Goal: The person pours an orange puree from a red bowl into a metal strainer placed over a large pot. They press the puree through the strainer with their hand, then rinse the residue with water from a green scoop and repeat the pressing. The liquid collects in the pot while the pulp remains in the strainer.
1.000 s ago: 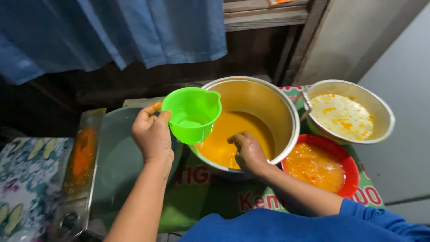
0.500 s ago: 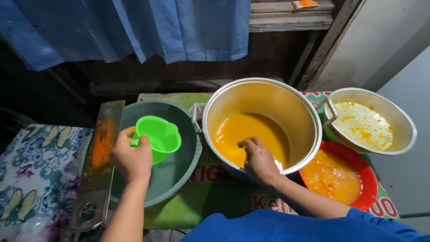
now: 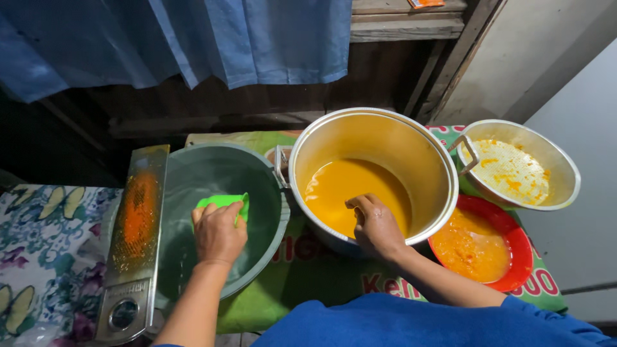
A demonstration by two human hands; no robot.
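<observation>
Green scoop [image 3: 223,201] clenched in left hand [image 3: 218,232]; right hand [image 3: 376,226] grasping steel pot [image 3: 373,138] rim.

The left hand [image 3: 218,232] dips a green scoop [image 3: 225,202] into the grey basin [image 3: 270,193]; the right hand [image 3: 376,226] reaches inside the metal pot [image 3: 385,138].

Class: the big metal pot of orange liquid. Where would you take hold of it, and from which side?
Probably by the side handle on the pot, coming from the basin side. It sticks out below the rim; walls are smooth and wide. Any opposite handle is hidden.
</observation>
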